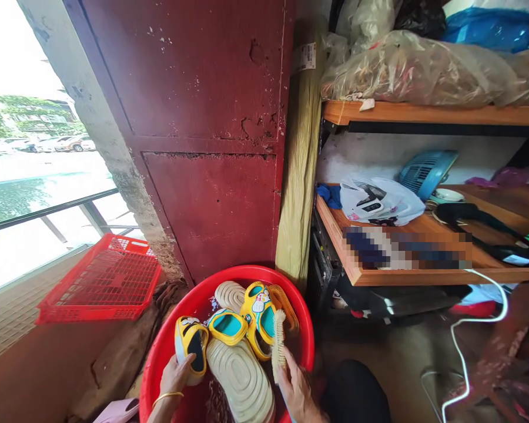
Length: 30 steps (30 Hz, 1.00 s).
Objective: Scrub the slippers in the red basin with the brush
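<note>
My left hand grips a small yellow and white clog by its heel side, its dark blue opening tilted toward me. A pale bristled scrub brush stands upright in my right hand, bristles facing right. Both hands are over a round red basin with some water in it. Between them, a large cream sole lies bottom up. Beyond it are a yellow and teal clog, another yellow clog with a cartoon figure, and a second cream sole.
A red plastic crate rests at the left by the railing. Behind the basin stands a dark red metal door. Wooden shelves on the right hold bags and a blue fan; a white cable hangs below.
</note>
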Each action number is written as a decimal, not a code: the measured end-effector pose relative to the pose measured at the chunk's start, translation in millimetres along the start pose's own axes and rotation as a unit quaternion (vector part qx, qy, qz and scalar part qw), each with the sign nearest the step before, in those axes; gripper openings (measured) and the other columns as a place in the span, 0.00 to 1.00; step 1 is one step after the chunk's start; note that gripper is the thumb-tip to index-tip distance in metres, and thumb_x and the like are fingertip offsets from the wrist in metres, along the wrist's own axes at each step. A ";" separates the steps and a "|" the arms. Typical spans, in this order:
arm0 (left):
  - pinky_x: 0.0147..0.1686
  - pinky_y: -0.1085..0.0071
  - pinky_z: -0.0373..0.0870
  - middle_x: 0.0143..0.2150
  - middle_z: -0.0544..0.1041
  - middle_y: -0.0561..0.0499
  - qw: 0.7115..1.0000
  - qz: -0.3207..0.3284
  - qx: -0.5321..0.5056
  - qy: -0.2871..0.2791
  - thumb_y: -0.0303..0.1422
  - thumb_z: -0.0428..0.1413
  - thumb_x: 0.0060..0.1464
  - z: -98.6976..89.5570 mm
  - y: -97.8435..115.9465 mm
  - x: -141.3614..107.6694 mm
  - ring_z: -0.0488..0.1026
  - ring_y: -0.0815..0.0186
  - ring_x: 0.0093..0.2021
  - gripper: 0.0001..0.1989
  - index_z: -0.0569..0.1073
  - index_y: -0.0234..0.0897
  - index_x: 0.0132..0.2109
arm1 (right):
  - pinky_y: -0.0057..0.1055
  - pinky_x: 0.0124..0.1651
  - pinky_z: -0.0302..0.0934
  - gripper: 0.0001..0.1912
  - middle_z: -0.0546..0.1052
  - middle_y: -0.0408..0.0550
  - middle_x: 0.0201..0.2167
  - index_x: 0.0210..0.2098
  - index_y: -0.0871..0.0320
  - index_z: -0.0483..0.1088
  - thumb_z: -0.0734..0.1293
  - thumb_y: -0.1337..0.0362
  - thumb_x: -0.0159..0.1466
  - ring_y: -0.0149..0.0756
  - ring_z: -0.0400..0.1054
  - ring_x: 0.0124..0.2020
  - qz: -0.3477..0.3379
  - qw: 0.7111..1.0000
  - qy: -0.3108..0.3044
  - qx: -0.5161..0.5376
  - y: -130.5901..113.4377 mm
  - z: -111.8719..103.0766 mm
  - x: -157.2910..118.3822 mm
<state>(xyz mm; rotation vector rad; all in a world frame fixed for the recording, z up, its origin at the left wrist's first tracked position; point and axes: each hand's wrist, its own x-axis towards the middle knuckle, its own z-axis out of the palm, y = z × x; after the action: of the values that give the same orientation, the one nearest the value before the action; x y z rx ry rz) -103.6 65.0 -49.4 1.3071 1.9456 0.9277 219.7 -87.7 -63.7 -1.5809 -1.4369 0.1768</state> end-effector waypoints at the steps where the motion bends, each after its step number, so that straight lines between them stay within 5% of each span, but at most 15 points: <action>1: 0.32 0.58 0.77 0.31 0.82 0.40 1.000 -0.002 -0.010 -0.003 0.50 0.52 0.46 -0.9 1.5 -2.9 0.81 0.46 0.35 0.21 0.74 0.36 0.35 | 0.32 0.47 0.75 0.26 0.84 0.50 0.44 0.60 0.49 0.73 0.58 0.46 0.70 0.44 0.81 0.39 0.005 1.000 0.003 -0.001 0.8 1.0 -0.6; 8: 0.39 0.61 0.78 0.41 0.84 0.46 0.968 0.078 -0.223 -0.086 0.51 0.61 0.44 -5.3 22.3 -69.0 0.81 0.49 0.41 0.30 0.73 0.36 0.50 | 0.33 0.54 0.71 0.26 0.81 0.52 0.51 0.63 0.55 0.69 0.55 0.51 0.73 0.42 0.79 0.47 0.012 0.998 -0.056 0.016 8.3 3.2 1.3; 13: 0.51 0.57 0.75 0.49 0.83 0.43 0.978 0.140 -0.089 -0.123 0.48 0.59 0.46 6.5 11.6 -112.0 0.79 0.47 0.50 0.32 0.72 0.36 0.55 | 0.35 0.59 0.68 0.26 0.76 0.55 0.59 0.66 0.57 0.66 0.53 0.55 0.75 0.43 0.72 0.59 0.009 1.000 -0.025 0.006 -17.6 -3.2 14.3; 18: 0.56 0.50 0.72 0.54 0.81 0.37 0.982 0.154 0.041 -0.105 0.43 0.55 0.49 27.0 -3.4 -115.7 0.77 0.43 0.55 0.29 0.71 0.36 0.57 | 0.30 0.43 0.73 0.24 0.81 0.50 0.43 0.65 0.45 0.67 0.57 0.64 0.72 0.40 0.78 0.39 -0.132 0.979 -0.143 -0.053 -72.0 9.2 8.4; 20: 0.58 0.49 0.70 0.53 0.81 0.36 0.981 0.152 0.066 -0.104 0.40 0.55 0.48 31.5 -4.7 -114.7 0.76 0.43 0.56 0.26 0.74 0.37 0.55 | 0.32 0.43 0.72 0.27 0.81 0.49 0.44 0.63 0.40 0.68 0.60 0.69 0.69 0.41 0.77 0.38 -0.182 0.960 -0.183 -0.106 -80.6 11.4 10.8; 23: 0.62 0.50 0.66 0.58 0.78 0.36 0.973 0.184 0.085 -0.112 0.38 0.54 0.50 31.1 -5.9 -114.3 0.73 0.45 0.60 0.27 0.73 0.35 0.57 | 0.36 0.47 0.71 0.31 0.80 0.49 0.50 0.63 0.38 0.69 0.58 0.74 0.67 0.43 0.76 0.44 -0.186 0.952 -0.177 -0.168 -69.9 4.2 34.7; 26: 0.64 0.51 0.65 0.61 0.76 0.38 0.965 0.210 0.105 -0.121 0.36 0.52 0.53 29.0 -9.7 -113.5 0.72 0.48 0.62 0.30 0.69 0.34 0.62 | 0.36 0.44 0.70 0.31 0.80 0.51 0.48 0.64 0.41 0.68 0.55 0.74 0.68 0.42 0.77 0.40 -0.135 0.959 -0.156 -0.192 -52.5 -5.9 64.5; 30: 0.62 0.51 0.67 0.60 0.77 0.39 0.966 0.204 0.111 -0.113 0.36 0.52 0.53 33.5 -15.7 -110.9 0.72 0.49 0.62 0.29 0.70 0.36 0.62 | 0.36 0.39 0.69 0.29 0.80 0.52 0.47 0.65 0.42 0.67 0.57 0.71 0.69 0.42 0.76 0.35 -0.169 0.946 -0.185 -0.207 -54.7 -1.3 60.0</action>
<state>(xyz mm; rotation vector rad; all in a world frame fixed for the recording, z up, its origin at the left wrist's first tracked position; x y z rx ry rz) -48.8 -36.3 -69.9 1.9059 1.6700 0.7165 200.5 -46.7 3.7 -1.6543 -2.1264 -0.0398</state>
